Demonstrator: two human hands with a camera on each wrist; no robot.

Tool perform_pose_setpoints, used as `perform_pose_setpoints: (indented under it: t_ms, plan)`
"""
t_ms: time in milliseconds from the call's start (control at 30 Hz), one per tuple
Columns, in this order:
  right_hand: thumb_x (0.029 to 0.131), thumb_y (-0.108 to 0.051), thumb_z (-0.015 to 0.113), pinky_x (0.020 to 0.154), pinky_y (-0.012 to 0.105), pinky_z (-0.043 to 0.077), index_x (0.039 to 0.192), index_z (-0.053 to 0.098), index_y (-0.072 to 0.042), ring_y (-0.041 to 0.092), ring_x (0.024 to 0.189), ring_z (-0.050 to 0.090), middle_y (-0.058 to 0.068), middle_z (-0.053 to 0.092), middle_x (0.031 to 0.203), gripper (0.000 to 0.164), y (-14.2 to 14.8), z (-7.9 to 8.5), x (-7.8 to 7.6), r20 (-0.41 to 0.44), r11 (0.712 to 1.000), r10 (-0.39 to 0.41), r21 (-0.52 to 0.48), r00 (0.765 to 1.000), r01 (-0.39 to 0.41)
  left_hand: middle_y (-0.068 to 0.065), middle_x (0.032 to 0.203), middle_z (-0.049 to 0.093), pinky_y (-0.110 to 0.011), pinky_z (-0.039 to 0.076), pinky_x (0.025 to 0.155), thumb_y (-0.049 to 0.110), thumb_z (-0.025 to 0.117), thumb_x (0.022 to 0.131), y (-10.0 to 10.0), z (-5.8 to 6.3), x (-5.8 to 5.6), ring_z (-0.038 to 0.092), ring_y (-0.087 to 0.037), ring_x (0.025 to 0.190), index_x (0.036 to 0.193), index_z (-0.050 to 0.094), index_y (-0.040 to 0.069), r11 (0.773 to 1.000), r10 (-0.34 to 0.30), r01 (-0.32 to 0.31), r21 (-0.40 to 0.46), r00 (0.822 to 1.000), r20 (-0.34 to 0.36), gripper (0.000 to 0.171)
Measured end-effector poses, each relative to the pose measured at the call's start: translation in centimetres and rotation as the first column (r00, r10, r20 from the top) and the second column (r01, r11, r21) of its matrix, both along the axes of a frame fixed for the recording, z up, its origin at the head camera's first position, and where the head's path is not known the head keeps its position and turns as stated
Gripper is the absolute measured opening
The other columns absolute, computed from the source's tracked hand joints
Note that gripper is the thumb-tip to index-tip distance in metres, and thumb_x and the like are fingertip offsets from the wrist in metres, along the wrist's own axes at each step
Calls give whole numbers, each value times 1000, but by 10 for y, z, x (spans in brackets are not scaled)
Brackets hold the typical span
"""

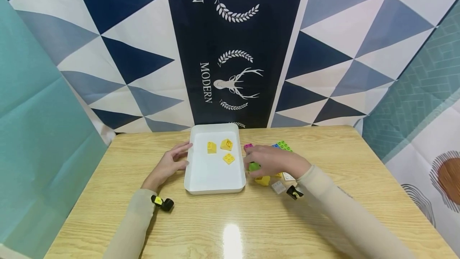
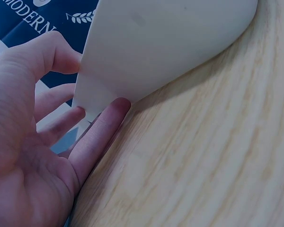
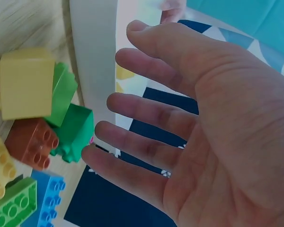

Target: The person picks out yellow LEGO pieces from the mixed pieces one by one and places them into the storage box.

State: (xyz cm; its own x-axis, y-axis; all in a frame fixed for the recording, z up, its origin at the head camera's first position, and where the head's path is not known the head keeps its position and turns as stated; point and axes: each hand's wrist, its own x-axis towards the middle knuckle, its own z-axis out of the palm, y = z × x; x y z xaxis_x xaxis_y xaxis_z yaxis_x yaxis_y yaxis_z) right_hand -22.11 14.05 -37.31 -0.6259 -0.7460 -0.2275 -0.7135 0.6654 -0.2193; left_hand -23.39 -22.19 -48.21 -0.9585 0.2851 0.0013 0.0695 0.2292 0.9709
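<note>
A white tray stands on the table with three yellow toy bricks lying in it. My left hand is at the tray's left side. In the left wrist view its fingertips touch the tray's outer wall. Just past the tray's right side, my right hand hovers over a group of loose bricks. Its fingers are spread and hold nothing in the right wrist view. Beside them are a yellow brick, a dark green brick and a brown brick.
More bricks lie around the right hand: a light green one, a blue one, a magenta one and a white one. A patterned cloth hangs along the table's back edge.
</note>
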Motion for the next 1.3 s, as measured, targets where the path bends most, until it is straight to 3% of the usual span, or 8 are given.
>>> perform_pose_setpoints:
  t_ms: [200, 667, 900, 1300]
  plan:
    - [88, -33, 74, 85, 39, 55, 97, 75, -21, 18, 96, 59, 0, 66, 112, 16, 12, 0, 2, -30, 999, 25, -32, 999, -25, -8, 166, 24, -18, 57, 87, 0, 64, 86, -1, 0, 1, 42, -39, 140, 150, 48, 14, 1000, 14, -14, -10, 1000, 2, 67]
    - [87, -26, 75, 77, 38, 48, 100, 75, -18, 27, 94, 58, 6, 65, 107, 15, 32, 4, 2, 0, 996, -7, -93, 1000, 7, -9, 167, 23, -24, 59, 89, -1, 64, 85, -1, 0, -1, 43, -38, 139, 149, 48, 15, 1000, 22, -22, -15, 1000, 6, 68]
    - [87, -28, 76, 77, 36, 49, 103, 76, -20, 26, 94, 58, 0, 64, 107, 18, 31, -3, 6, 17, 993, -29, -113, 999, 31, -9, 167, 22, -21, 58, 88, -1, 64, 86, 0, -1, -2, 43, -38, 139, 150, 48, 15, 1000, 10, -10, -12, 1000, 10, 68]
    - [86, -28, 76, 78, 36, 52, 104, 76, -19, 24, 92, 58, 2, 66, 106, 19, 30, -16, 13, 23, 987, -9, -159, 1000, 13, -8, 167, 22, -19, 57, 88, -1, 65, 86, -1, 1, -1, 43, -38, 140, 150, 48, 15, 1000, 8, -8, -7, 1000, 5, 68]
